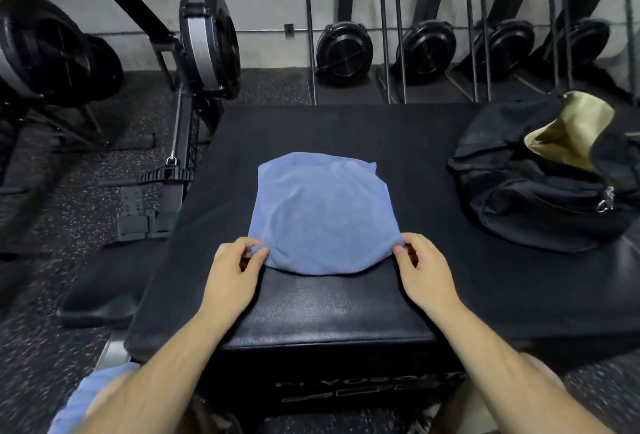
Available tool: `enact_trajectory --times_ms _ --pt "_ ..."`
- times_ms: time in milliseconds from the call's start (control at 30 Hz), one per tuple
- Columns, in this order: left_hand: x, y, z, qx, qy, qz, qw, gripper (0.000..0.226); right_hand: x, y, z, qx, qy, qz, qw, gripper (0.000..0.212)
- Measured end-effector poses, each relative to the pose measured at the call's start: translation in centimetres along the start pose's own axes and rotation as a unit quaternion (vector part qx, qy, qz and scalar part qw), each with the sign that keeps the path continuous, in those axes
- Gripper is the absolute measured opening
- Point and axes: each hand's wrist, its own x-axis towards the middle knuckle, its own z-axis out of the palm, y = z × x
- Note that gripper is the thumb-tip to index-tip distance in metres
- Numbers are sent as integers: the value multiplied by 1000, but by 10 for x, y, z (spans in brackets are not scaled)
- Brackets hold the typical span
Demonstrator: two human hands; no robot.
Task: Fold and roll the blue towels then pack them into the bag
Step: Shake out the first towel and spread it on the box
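A blue towel (320, 211) lies folded flat on the black padded box (346, 309) in front of me. My left hand (232, 274) pinches its near left corner. My right hand (424, 270) pinches its near right corner. The near edge sags in a curve between the two hands. A black duffel bag (533, 191) with a tan lining rests on the box at the right, its mouth open toward me. More blue towel cloth (86, 395) shows at the bottom left, partly hidden behind my left forearm.
Rowing machines (204, 49) stand on the speckled rubber floor to the left, one close beside the box. Several more are stored upright along the back wall (429, 49). A black seat pad (100, 295) lies low at the left of the box.
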Motion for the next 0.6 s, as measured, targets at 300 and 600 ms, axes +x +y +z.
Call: enact_trajectory --times_ms 300,600 --pt "3 -6 -2 -26 -14 -21 999 14 -3 -7 -1 28 2 37 999 11" --pt "-24 -12 -9 -2 -31 -34 999 6 -26 -13 -9 26 7 31 999 9"
